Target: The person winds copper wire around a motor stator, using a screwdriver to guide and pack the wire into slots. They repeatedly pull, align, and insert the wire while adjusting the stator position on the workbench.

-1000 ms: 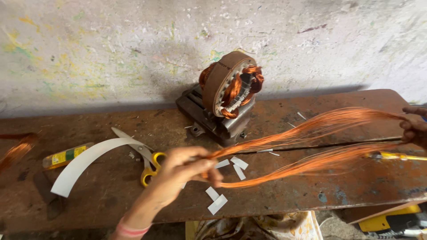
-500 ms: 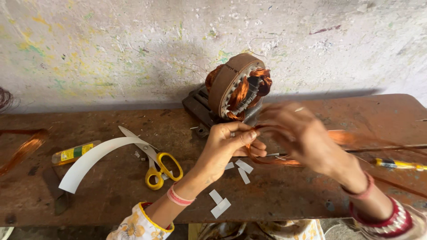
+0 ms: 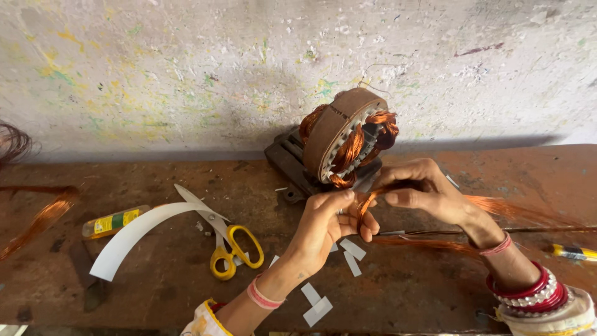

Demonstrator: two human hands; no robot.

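Observation:
A round motor stator (image 3: 346,135) with copper windings stands tilted on a dark metal base (image 3: 291,162) at the back of the wooden bench (image 3: 161,286). Just in front of it, my left hand (image 3: 329,225) and my right hand (image 3: 424,193) both pinch a bundle of copper wire (image 3: 364,202) bent into a loop between them. The rest of the bundle (image 3: 528,214) trails off to the right across the bench, partly hidden behind my right wrist.
Yellow-handled scissors (image 3: 227,239) lie left of my hands, over a curved white paper strip (image 3: 134,233). A small yellow tube (image 3: 115,222) lies further left. White paper bits (image 3: 317,305) are scattered near the front edge. More copper wire (image 3: 40,218) lies at far left; a yellow tool (image 3: 575,252) at right.
The long wire bundle stretched out to the right was gathered in. My right hand came from the far right to meet the left hand, and both now hold the wire near the stator.

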